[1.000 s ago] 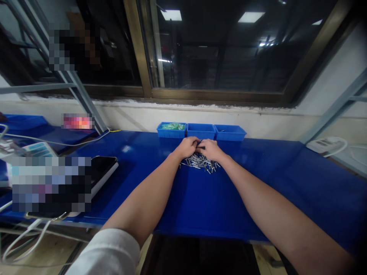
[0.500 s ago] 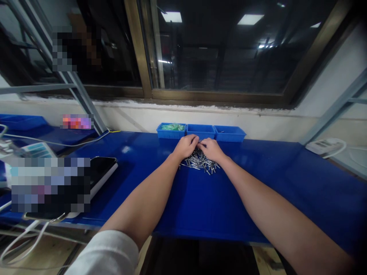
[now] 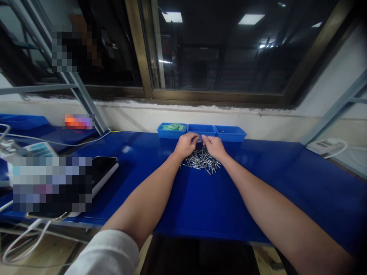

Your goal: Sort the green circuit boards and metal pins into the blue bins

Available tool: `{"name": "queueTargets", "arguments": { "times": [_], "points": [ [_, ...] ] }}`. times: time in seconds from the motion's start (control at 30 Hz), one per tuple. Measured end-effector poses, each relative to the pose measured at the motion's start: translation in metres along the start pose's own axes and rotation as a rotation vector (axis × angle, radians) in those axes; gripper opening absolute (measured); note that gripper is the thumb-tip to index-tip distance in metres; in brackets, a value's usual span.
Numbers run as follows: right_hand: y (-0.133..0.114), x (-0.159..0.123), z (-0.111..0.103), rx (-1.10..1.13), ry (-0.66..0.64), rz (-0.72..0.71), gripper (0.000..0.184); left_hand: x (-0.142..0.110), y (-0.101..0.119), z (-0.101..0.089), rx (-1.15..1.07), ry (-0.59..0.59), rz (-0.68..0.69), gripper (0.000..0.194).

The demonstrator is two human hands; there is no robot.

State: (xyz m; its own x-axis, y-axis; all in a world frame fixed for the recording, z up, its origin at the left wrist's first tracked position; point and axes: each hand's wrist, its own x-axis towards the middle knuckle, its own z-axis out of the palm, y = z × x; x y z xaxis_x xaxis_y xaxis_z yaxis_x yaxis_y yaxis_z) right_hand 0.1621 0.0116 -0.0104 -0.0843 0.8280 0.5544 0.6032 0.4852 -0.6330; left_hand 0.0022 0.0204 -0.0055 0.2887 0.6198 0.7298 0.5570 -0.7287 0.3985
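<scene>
A pile of small, thin silvery metal pins (image 3: 202,160), perhaps rivets, lies loose on the blue tabletop (image 3: 195,202). My left hand (image 3: 185,145) is at the pile's far left side, thumb and fingers curled together. Opposite it, my right hand (image 3: 214,147) is at the far right side with its fingers bent inward. A small gap separates the fingertips, and thin metal bits show there. What each hand pinches is too small to make out. Just behind the hands stand a left blue bin (image 3: 172,133) with green plastic packets, a middle blue bin (image 3: 201,129) and a right blue bin (image 3: 231,134).
On the left, a phone (image 3: 104,166) rests on a white block with white cables (image 3: 38,229) hanging over the table edge. A white power strip (image 3: 321,147) is at the right. Grey metal frame posts (image 3: 86,101) and a window (image 3: 223,57) rise behind.
My two hands, whose fingertips met over the pile, have moved slightly apart. More of the metal pins shows between them.
</scene>
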Motion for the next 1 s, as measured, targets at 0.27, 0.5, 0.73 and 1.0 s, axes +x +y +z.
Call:
{"name": "queueTargets", "arguments": {
  "times": [0.27,0.5,0.73,1.0],
  "points": [
    [0.004,0.005,0.002,0.388,0.047,-0.009,0.026,0.0,-0.004,0.0,0.05,-0.042,-0.054,0.022],
    [0.001,0.004,-0.003,0.542,0.036,0.088,0.025,0.0,-0.003,0.0,0.037,-0.073,-0.049,0.023],
    [0.009,0.008,-0.01,0.275,0.212,0.052,0.019,-0.001,-0.004,0.0,0.043,-0.014,-0.064,0.028],
    [0.017,0.008,-0.02,-0.266,0.303,0.102,0.036,-0.001,-0.009,0.001,0.119,-0.022,-0.106,0.027]
  ]
}}
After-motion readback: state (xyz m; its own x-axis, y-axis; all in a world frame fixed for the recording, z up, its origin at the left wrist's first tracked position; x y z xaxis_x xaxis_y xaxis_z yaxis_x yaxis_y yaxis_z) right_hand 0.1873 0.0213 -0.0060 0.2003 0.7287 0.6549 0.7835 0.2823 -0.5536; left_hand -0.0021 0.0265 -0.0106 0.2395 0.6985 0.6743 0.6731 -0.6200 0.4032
